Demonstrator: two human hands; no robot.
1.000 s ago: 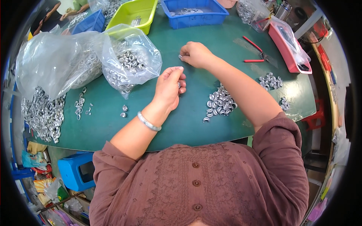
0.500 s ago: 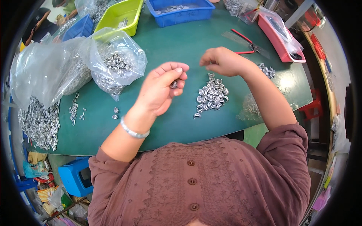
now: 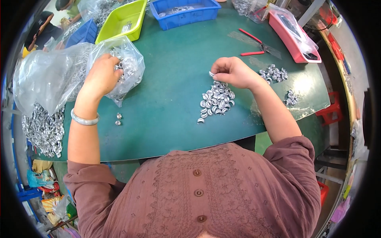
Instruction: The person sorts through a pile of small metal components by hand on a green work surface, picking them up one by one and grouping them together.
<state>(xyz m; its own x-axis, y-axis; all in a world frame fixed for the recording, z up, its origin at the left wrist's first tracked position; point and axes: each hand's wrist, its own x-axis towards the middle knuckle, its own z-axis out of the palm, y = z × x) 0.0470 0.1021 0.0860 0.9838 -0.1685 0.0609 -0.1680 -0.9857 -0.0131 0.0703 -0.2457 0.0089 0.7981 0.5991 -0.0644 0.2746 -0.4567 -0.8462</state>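
My left hand (image 3: pixel 104 73) reaches into the mouth of a clear plastic bag (image 3: pixel 135 71) of silvery metal rings (image 3: pixel 129 65). Its thumb and curled fingers are apart, with the tips among the rings; some fingers are hidden. Over the table's middle, my right hand (image 3: pixel 232 73) pinches a small silver crescent-shaped metal piece (image 3: pixel 211 73) between thumb and forefinger. Just below it lies a pile of similar crescent pieces (image 3: pixel 216 99) on the green table. Two small metal pieces (image 3: pixel 118 119) lie apart near my left forearm.
Red-handled pliers (image 3: pixel 254 43) lie beyond my right hand. Two smaller heaps of metal pieces (image 3: pixel 274 73) are to the right, near a pink basket (image 3: pixel 285 37). Yellow-green (image 3: pixel 113 25) and blue trays (image 3: pixel 190 20) stand at the back. A large metal heap (image 3: pixel 43 131) fills the left edge.
My left hand has moved left from the middle into the bag. My right hand has lowered slightly, and a crescent piece now shows in its pinch.
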